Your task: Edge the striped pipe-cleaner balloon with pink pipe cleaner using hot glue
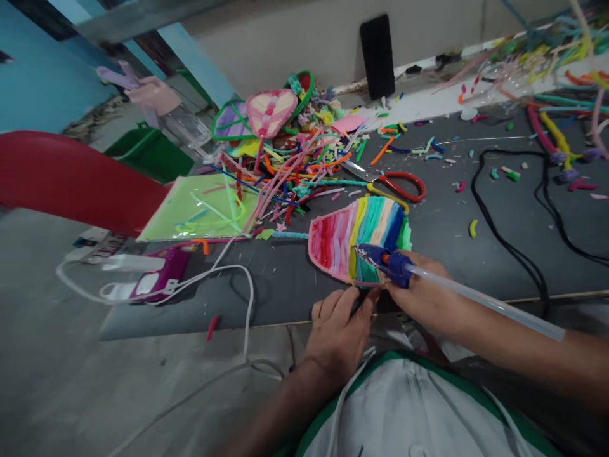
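Note:
A flat piece covered in rainbow stripes of pipe cleaner (340,238), edged in pink, lies near the front edge of the table. My right hand (423,285) is closed around a blue glue gun (394,265) with a long clear glue stick out of its back. The gun's nozzle is over the yellow and teal stripes. At the piece's near edge, my left hand (340,324) has its fingers bent, with thumb and forefinger tips against the pink border. Beyond the piece lie red-handled scissors (402,185), blades partly under pipe cleaners.
A heap of pipe cleaners (295,165) and finished heart shapes (271,113) fill the back left. A black phone (378,57) leans on the wall. White cables (250,285) run from a purple power strip (164,273) over the front edge. A black cord (499,235) lies right.

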Motion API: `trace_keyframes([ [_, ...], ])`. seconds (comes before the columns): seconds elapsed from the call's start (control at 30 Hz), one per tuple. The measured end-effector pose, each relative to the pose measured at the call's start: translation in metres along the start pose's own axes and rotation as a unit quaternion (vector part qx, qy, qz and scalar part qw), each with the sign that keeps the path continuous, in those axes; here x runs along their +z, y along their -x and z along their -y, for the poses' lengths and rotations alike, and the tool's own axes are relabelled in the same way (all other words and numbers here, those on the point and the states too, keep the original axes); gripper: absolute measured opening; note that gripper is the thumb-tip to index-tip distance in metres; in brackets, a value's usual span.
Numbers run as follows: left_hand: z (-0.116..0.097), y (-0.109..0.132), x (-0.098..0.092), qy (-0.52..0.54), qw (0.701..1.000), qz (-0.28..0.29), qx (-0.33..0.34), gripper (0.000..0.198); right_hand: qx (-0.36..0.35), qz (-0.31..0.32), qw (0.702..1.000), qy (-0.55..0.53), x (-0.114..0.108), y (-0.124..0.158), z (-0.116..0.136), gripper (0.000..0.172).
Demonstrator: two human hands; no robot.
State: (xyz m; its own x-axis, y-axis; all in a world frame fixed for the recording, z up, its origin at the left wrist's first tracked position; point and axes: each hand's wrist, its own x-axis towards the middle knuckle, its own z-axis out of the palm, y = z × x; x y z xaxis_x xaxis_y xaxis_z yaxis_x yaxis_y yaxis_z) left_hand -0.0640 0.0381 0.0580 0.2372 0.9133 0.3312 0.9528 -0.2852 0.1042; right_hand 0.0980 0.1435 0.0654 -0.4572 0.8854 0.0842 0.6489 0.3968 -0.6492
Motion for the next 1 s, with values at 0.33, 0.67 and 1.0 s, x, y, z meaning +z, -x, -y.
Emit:
trace_keyframes([
  [0.33,0.0013,-0.0030,-0.0002,0.002,1.000,-0.007,0.007,0.048,-0.008,0.003,1.000,-0.001,-0.0009,-0.0002,0.0012,0.017],
  [0.67,0.0014,-0.0029,-0.0008,0.003,1.000,0.013,0.007,0.051,-0.003,0.000,1.000,0.004,0.0013,-0.0005,-0.0002,0.018],
  [1.0,0.0022,-0.0031,0.0010,0.005,1.000,0.011,0.012,0.049,0.019,0.029,0.999,-0.023,-0.0043,-0.0019,0.0043,0.019],
])
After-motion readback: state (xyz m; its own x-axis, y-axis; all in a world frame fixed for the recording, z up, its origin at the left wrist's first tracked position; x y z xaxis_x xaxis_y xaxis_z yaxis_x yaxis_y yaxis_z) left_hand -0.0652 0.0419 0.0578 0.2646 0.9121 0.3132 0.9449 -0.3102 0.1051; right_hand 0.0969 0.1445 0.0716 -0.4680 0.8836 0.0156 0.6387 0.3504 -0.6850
